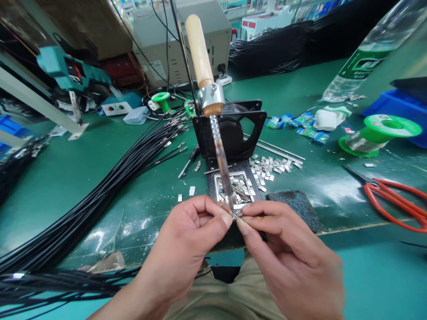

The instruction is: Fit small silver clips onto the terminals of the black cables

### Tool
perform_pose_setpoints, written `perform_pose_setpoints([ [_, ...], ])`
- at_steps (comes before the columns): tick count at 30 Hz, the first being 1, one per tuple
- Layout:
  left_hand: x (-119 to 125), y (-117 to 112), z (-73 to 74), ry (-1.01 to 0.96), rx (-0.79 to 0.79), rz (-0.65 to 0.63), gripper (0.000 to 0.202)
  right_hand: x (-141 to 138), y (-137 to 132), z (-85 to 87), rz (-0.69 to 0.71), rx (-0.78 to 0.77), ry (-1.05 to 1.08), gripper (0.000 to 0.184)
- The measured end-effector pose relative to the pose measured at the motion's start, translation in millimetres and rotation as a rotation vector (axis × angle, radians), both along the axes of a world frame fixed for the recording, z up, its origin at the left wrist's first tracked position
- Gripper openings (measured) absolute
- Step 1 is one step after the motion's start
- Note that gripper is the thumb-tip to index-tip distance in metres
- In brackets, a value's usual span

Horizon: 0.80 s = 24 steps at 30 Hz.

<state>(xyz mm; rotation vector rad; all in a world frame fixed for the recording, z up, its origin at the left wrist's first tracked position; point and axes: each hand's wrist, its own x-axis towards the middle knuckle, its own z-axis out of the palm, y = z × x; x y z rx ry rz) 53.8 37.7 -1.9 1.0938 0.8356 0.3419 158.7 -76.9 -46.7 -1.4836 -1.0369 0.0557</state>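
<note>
Right fingers [260, 208] pinch a small metal piece [238, 214], partly hidden — left fingers [217, 227] press together, what they hold unclear.

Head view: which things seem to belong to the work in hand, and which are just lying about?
Likely in the work:
small metal piece, held between left hand and right hand;
wooden-handled iron, pointing down at it;
loose metal pieces, similar-looking.

Probably just lying about:
water bottle;
blue-green packets;
red-handled cutters, untouched, though possibly a spare tool.

Blurred white lettering [368, 65], green bottle label [348, 68], nothing legible
</note>
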Motion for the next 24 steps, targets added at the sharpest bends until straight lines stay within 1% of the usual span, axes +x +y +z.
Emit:
perform_pose_setpoints([
  [9,0.1,-0.3,-0.5,-0.003,0.011,0.004,0.025,3.7,-2.5,1.5,-0.015,-0.021,-0.043,0.015],
  [14,0.7,-0.2,-0.6,-0.026,-0.023,0.010,0.025,3.6,-0.7,2.2,-0.018,-0.003,-0.047,0.015],
  [24,-0.1,0.6,1.8,-0.037,-0.058,0.018,0.033,4.1,-0.4,4.9,-0.014,-0.005,-0.043,0.015],
])
